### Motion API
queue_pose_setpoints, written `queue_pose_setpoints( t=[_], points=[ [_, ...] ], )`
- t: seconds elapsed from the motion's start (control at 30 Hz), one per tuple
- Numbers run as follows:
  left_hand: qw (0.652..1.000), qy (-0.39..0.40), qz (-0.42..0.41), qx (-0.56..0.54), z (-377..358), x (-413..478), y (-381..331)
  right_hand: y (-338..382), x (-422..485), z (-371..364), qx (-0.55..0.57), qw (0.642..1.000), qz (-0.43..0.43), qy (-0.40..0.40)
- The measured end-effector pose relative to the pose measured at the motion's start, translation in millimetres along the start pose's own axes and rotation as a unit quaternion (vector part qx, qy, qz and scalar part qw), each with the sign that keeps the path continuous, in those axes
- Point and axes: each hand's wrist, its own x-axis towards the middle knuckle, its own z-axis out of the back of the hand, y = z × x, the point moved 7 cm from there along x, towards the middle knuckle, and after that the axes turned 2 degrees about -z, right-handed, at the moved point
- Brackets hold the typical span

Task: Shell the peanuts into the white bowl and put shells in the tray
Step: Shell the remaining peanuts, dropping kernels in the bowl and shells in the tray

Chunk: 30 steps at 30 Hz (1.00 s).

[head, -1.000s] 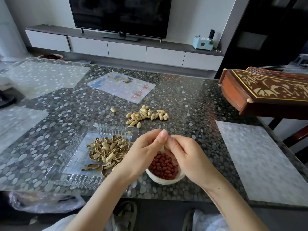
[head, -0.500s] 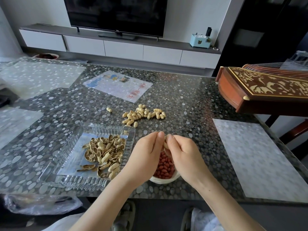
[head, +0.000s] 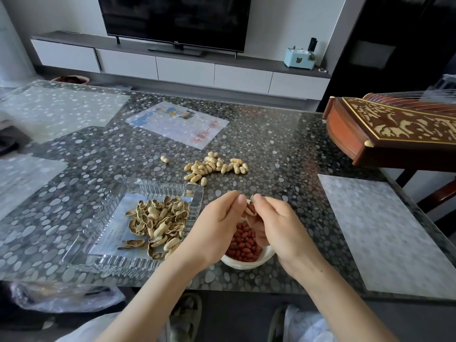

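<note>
both hands pinching a split peanut, above white bowl

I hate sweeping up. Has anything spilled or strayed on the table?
Barely: one unshelled peanut lies alone, left of the pile. Shells sit in the glass tray, kernels in the white bowl; the cracked peanut pinched by the left hand and right hand is over the bowl.

One white bowl, one glass tray, one television

Split peanut above kernel-filled white bowl; shells in tray.
</note>
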Motion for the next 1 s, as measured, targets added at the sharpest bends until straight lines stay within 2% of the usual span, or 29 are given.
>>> queue_pose_setpoints(
  t=[0.2,0.33,0.4,0.47,0.57,0.67,0.73,0.87,1.0],
  points=[
    [0.998,-0.037,-0.015,0.056,3,-1,-2,-9,-1,-6,0.114,0.987,-0.105,0.031],
    [0.992,-0.075,-0.03,0.101,7,-1,-4,-18,1,-2,0.136,0.981,-0.14,-0.002],
    [0.986,-0.086,-0.036,0.137,8,0,-3,-16,2,5,0.068,0.99,-0.118,-0.037],
    [0.98,-0.075,-0.028,0.181,8,2,0,-7,3,15,-0.093,0.992,-0.04,-0.08],
    [0.962,-0.054,-0.01,0.269,8,4,5,7,0,17,-0.311,0.942,0.072,-0.103],
    [0.954,-0.046,0.005,0.295,10,6,8,7,3,18,-0.389,0.911,0.098,-0.1],
    [0.958,-0.05,0.014,0.282,15,8,10,6,6,21,-0.37,0.916,0.112,-0.107],
    [0.979,-0.057,0.044,0.192,32,8,11,6,9,25,-0.24,0.96,0.108,-0.094],
    [0.973,-0.141,0.116,0.139,76,3,24,12,15,13,-0.112,0.987,0.098,-0.056]
  ],
)
